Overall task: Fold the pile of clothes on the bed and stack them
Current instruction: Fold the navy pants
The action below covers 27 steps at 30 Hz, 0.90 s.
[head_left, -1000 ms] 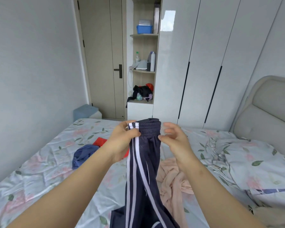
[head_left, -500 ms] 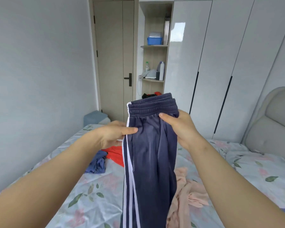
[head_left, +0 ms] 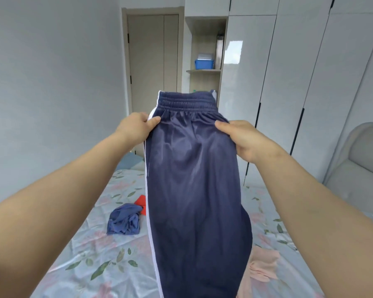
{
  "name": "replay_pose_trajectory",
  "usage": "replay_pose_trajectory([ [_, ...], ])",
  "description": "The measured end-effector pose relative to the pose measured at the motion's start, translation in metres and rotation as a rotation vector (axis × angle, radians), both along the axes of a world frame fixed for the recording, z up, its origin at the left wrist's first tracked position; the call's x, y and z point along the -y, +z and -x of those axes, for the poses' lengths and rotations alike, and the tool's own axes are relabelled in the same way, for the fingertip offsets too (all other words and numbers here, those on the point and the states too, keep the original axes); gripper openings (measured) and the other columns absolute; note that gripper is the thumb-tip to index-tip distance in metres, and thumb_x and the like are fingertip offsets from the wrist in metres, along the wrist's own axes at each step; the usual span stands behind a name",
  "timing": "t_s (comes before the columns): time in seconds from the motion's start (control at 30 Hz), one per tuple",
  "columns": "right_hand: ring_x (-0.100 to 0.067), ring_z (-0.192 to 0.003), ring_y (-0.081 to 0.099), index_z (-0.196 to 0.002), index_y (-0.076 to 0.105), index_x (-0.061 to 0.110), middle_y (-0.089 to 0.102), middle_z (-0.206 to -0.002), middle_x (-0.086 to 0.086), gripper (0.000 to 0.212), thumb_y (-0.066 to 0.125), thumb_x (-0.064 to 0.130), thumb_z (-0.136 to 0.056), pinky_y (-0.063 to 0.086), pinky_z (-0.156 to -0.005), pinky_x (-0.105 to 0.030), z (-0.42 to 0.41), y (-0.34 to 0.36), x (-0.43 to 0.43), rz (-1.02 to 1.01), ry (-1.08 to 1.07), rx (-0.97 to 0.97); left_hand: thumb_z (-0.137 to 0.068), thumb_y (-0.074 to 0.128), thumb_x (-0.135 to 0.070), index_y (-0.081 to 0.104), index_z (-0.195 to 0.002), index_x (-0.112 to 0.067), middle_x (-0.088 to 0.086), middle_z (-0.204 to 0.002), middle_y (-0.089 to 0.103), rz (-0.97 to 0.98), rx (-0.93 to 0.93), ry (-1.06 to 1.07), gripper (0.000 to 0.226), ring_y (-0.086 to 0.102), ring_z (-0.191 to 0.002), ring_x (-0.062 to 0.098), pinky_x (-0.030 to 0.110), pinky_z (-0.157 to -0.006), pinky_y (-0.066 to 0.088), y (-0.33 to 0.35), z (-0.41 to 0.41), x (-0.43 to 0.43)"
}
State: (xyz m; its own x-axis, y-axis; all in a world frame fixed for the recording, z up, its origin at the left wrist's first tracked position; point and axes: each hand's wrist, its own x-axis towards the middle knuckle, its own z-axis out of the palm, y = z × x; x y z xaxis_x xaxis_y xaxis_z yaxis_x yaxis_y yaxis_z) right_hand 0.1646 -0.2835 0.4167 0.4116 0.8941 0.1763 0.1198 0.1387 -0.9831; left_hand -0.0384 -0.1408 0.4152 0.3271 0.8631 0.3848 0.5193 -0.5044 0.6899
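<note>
A pair of navy trousers [head_left: 194, 179] hung in the centre of the frame, held up in the air above the bed [head_left: 91, 265], the elastic waistband at the top and the legs dropping out of view at the bottom edge. A white stripe ran down the trousers' left edge. The left hand [head_left: 136, 127] pinched the fabric just below the waistband at the left side, thumb on the front. The right hand [head_left: 246, 138] gripped the opposite side at about the same height, thumb pressed on the front of the cloth. Both arms reached in from the lower corners.

On the floral sheet, left of the hanging legs, lay a crumpled blue garment [head_left: 125, 220], with a red garment [head_left: 141, 202] just beside it, partly hidden by the trousers. A peach garment [head_left: 263, 267] lay at the lower right, beside the trousers. A blue box [head_left: 204, 64] sat on a shelf in the upper middle
</note>
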Motion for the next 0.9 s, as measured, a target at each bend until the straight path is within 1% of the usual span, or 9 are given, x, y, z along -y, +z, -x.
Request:
replay_pose_trajectory([
  [0.07,-0.01,-0.07,0.065,-0.088,0.067,0.011,0.07,-0.084,0.0,0.01,0.062,0.019,-0.092,0.052,-0.062,-0.021,0.002,-0.006,0.0,0.095,-0.015,0.132,-0.098,0.044,-0.04,0.06,-0.095,-0.001,0.011,-0.081,0.057,-0.016,-0.183,0.035,0.042,0.052,-0.07,0.025,0.031,-0.062,0.041,-0.006,0.006,0.0],
  [0.2,-0.005,-0.068,0.065,-0.093,0.069,0.012,0.07,-0.087,0.001,0.007,0.065,0.016,-0.089,0.051,-0.058,-0.016,0.001,-0.019,0.004,0.138,0.003,0.214,-0.099,0.041,-0.041,0.055,-0.103,-0.022,0.0,-0.078,0.052,0.441,0.12,-0.104,0.024,0.056,-0.038,0.01,0.014,-0.033,0.032,-0.02,0.016,0.01],
  [0.37,-0.021,-0.088,0.062,-0.106,0.064,0.002,0.064,-0.103,-0.01,0.032,0.055,0.031,-0.095,0.051,-0.076,-0.029,0.002,-0.038,-0.004,0.449,-0.045,0.731,-0.1,0.04,-0.041,0.052,-0.102,-0.025,0.0,-0.1,0.063,0.911,0.314,-0.212,0.021,0.07,-0.057,0.022,0.031,-0.044,0.055,-0.055,0.021,0.019],
  [0.4,-0.021,-0.081,0.06,-0.113,0.061,0.003,0.061,-0.103,-0.01,0.036,0.05,0.033,-0.096,0.05,-0.069,-0.029,0.005,-0.047,-0.009,0.493,-0.052,0.788,-0.1,0.038,-0.042,0.051,-0.11,-0.025,0.001,-0.112,0.06,0.95,0.32,-0.215,0.024,0.071,-0.062,0.027,0.037,-0.047,0.056,-0.066,0.022,0.017],
  [0.5,-0.018,-0.058,0.058,-0.135,0.045,0.016,0.053,-0.115,-0.007,0.044,0.044,0.04,-0.098,0.044,-0.045,-0.023,0.019,-0.074,-0.024,0.613,-0.011,0.438,-0.1,0.034,-0.045,0.04,-0.132,-0.026,0.002,-0.14,0.043,1.01,0.327,-0.141,0.038,0.07,-0.076,0.036,0.052,-0.061,0.056,-0.095,0.023,0.003],
  [0.57,-0.032,-0.08,0.068,-0.147,0.026,0.025,0.032,-0.15,-0.005,0.054,0.042,0.042,-0.099,0.057,-0.063,-0.039,0.025,-0.092,-0.041,0.617,0.076,0.134,-0.1,0.032,-0.048,0.034,-0.138,-0.03,-0.001,-0.147,0.035,0.997,0.346,-0.074,0.041,0.067,-0.087,0.036,0.061,-0.075,0.048,-0.108,0.024,-0.011],
  [0.63,-0.039,-0.107,0.06,-0.147,0.023,0.029,0.021,-0.157,0.0,0.053,0.04,0.042,-0.099,0.046,-0.089,-0.053,0.032,-0.101,-0.064,0.534,0.083,-0.015,-0.1,0.031,-0.049,0.033,-0.138,-0.033,-0.005,-0.147,0.033,0.926,0.372,-0.019,0.041,0.063,-0.096,0.036,0.066,-0.089,0.038,-0.11,0.026,-0.027],
  [0.77,-0.026,-0.128,0.045,-0.134,0.041,0.033,0.045,-0.138,0.011,0.034,0.041,0.036,-0.1,0.028,-0.094,-0.029,0.051,-0.081,-0.112,0.117,-0.004,-0.197,-0.1,0.029,-0.049,0.036,-0.131,-0.038,-0.01,-0.133,0.042,0.662,0.478,-0.058,0.034,0.058,-0.097,0.03,0.052,-0.085,0.04,-0.076,0.027,-0.056],
  [0.9,-0.01,-0.109,0.056,-0.101,0.056,0.03,0.059,-0.102,0.015,0.012,0.045,0.025,-0.1,0.043,-0.074,-0.011,0.067,-0.032,-0.137,-0.294,0.002,-0.262,-0.099,0.033,-0.047,0.042,-0.11,-0.041,-0.015,-0.112,0.052,0.403,0.556,-0.129,0.015,0.058,-0.09,0.018,0.033,-0.07,0.042,-0.017,0.04,-0.068],
])
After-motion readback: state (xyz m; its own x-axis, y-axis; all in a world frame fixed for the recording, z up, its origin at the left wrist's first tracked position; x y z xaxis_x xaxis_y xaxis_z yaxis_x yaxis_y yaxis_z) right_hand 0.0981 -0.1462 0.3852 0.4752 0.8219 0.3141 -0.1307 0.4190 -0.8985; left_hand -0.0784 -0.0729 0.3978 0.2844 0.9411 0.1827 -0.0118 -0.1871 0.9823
